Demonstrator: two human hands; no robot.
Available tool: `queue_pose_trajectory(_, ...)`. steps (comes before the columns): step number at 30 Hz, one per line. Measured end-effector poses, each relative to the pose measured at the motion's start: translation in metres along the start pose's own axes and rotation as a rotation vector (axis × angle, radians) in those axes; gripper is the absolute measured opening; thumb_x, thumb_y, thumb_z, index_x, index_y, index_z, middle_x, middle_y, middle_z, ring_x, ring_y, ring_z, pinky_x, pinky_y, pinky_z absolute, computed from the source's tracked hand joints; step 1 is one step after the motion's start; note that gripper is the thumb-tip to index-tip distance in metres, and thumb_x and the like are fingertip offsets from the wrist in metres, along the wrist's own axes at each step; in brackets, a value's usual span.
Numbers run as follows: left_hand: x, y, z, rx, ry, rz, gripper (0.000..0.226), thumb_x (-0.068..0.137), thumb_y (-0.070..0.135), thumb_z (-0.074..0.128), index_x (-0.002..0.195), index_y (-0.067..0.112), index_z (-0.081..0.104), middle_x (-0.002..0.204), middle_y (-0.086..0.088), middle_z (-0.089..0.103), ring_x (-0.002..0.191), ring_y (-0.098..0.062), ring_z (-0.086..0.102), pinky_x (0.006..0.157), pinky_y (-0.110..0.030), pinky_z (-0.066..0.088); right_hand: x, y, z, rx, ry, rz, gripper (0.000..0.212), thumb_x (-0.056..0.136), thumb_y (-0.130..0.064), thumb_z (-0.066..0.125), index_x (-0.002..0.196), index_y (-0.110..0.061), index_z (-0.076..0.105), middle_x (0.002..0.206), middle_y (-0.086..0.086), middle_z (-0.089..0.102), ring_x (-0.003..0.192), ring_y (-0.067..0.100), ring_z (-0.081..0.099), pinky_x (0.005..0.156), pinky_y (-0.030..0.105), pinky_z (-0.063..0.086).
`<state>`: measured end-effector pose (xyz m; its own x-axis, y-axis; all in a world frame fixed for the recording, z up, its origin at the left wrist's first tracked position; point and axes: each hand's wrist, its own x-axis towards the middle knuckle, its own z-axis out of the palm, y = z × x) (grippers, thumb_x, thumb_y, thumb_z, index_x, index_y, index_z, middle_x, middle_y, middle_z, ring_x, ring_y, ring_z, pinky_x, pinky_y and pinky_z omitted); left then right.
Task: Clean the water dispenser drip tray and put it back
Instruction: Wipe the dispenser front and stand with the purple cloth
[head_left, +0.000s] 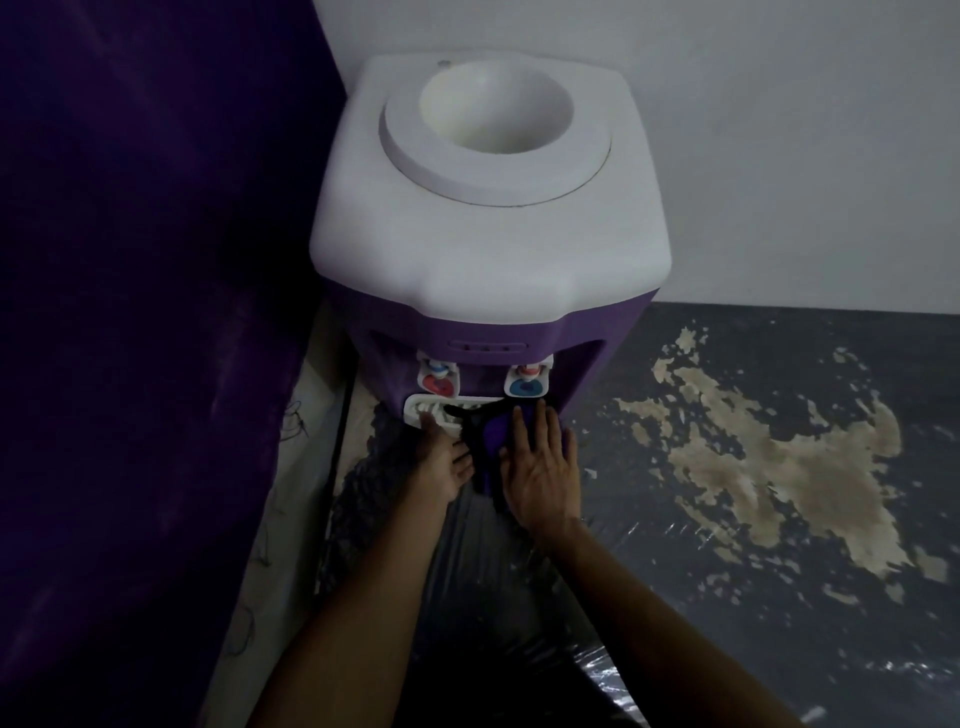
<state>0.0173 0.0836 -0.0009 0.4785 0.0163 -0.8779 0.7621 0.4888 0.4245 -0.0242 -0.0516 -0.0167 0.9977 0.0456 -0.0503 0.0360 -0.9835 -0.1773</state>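
The water dispenser (488, 218) has a white top and a purple body, with a red tap (438, 376) and a blue tap (525, 381). Below the taps sits the white drip tray (422, 406), slotted in the dispenser's front. My left hand (441, 462) holds the tray's front left edge, fingers on its grille. A purple cloth with black trim (485, 436) lies over the tray's right part and hangs down. My right hand (540, 467) presses flat on this cloth, fingers stretched toward the blue tap.
A dark purple curtain (145, 312) hangs close on the left. A white wall (779, 156) stands behind the dispenser. The grey floor (779, 519) at the right has worn pale patches, and shiny plastic sheeting (519, 597) lies under my arms.
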Motion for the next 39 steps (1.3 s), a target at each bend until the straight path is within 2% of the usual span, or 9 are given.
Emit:
queue_pose_trajectory(5, 0.001, -0.003, 0.002, -0.118, -0.056, 0.037, 0.089, 0.091, 0.072, 0.019, 0.147, 0.004, 0.033, 0.151, -0.017, 0.037, 0.139, -0.028, 0.038, 0.112, -0.036, 0.031, -0.001, 0.001, -0.001, 0.029, 0.018, -0.054, 0.059, 0.100, -0.039, 0.037, 0.153, -0.013, 0.034, 0.159, 0.020, 0.031, 0.149, 0.036, 0.025, 0.118, 0.052, 0.024)
queue_pose_trajectory(12, -0.001, -0.013, 0.006, -0.189, -0.185, 0.082, 0.071, 0.094, 0.065, 0.029, 0.143, 0.016, 0.042, 0.138, -0.005, 0.053, 0.102, -0.017, 0.059, 0.079, -0.030, 0.046, -0.004, 0.004, 0.000, 0.018, -0.003, -0.050, 0.062, 0.100, -0.041, 0.038, 0.155, -0.013, 0.029, 0.160, 0.021, 0.027, 0.149, 0.036, 0.024, 0.119, 0.052, 0.025)
queue_pose_trajectory(16, 0.002, -0.015, 0.001, -0.204, -0.233, 0.090, 0.071, 0.092, 0.066, 0.031, 0.143, 0.018, 0.043, 0.142, -0.004, 0.050, 0.115, -0.019, 0.056, 0.095, -0.033, 0.044, -0.003, 0.001, 0.002, 0.050, -0.012, -0.037, 0.063, 0.101, -0.043, 0.036, 0.156, -0.014, 0.025, 0.161, 0.021, 0.022, 0.151, 0.036, 0.018, 0.119, 0.053, 0.025)
queue_pose_trajectory(20, 0.008, -0.016, -0.001, -0.219, -0.226, 0.104, 0.075, 0.089, 0.069, 0.034, 0.142, 0.018, 0.044, 0.144, -0.004, 0.049, 0.128, -0.021, 0.049, 0.111, -0.038, 0.036, -0.001, -0.007, -0.002, 0.064, -0.089, -0.050, 0.065, 0.103, -0.051, 0.025, 0.159, -0.020, 0.012, 0.165, 0.017, 0.007, 0.153, 0.034, 0.001, 0.123, 0.052, 0.011)
queue_pose_trajectory(22, 0.009, -0.016, -0.001, -0.240, -0.217, 0.103, 0.077, 0.088, 0.071, 0.034, 0.142, 0.017, 0.045, 0.144, -0.006, 0.049, 0.128, -0.022, 0.049, 0.109, -0.038, 0.038, 0.000, -0.007, -0.004, 0.064, -0.093, -0.069, 0.065, 0.103, -0.051, 0.024, 0.159, -0.021, 0.013, 0.165, 0.015, 0.008, 0.153, 0.032, 0.000, 0.123, 0.051, 0.009)
queue_pose_trajectory(25, 0.007, -0.015, 0.000, -0.288, -0.222, 0.086, 0.080, 0.088, 0.072, 0.030, 0.142, 0.015, 0.044, 0.144, -0.008, 0.049, 0.123, -0.024, 0.051, 0.101, -0.038, 0.040, -0.001, 0.007, -0.005, 0.010, -0.032, -0.096, 0.062, 0.102, -0.047, 0.029, 0.157, -0.017, 0.025, 0.162, 0.016, 0.025, 0.151, 0.031, 0.017, 0.121, 0.050, 0.016)
queue_pose_trajectory(28, 0.004, -0.013, 0.003, -0.306, -0.232, 0.065, 0.083, 0.087, 0.075, 0.029, 0.145, 0.016, 0.038, 0.150, -0.009, 0.041, 0.132, -0.026, 0.045, 0.104, -0.038, 0.037, -0.003, 0.007, -0.006, -0.016, -0.003, -0.026, 0.063, 0.100, -0.045, 0.028, 0.153, -0.011, 0.034, 0.158, 0.018, 0.033, 0.148, 0.032, 0.028, 0.119, 0.051, 0.024)
queue_pose_trajectory(33, 0.005, -0.004, -0.002, -0.396, -0.215, 0.035, 0.090, 0.082, 0.082, 0.026, 0.141, 0.016, 0.046, 0.143, -0.012, 0.047, 0.128, -0.028, 0.048, 0.104, -0.040, 0.040, 0.002, -0.021, -0.010, 0.072, -0.086, 0.020, 0.072, 0.099, -0.051, 0.018, 0.156, -0.006, 0.020, 0.163, 0.021, 0.015, 0.152, 0.033, 0.010, 0.123, 0.049, 0.011)
queue_pose_trajectory(39, 0.001, -0.003, -0.001, -0.362, -0.207, 0.006, 0.097, 0.080, 0.084, 0.021, 0.147, 0.016, 0.036, 0.145, -0.010, 0.045, 0.128, -0.026, 0.047, 0.107, -0.038, 0.036, -0.003, -0.002, -0.007, 0.054, -0.063, -0.156, 0.066, 0.100, -0.049, 0.026, 0.156, -0.013, 0.027, 0.162, 0.015, 0.024, 0.152, 0.030, 0.016, 0.121, 0.049, 0.018)
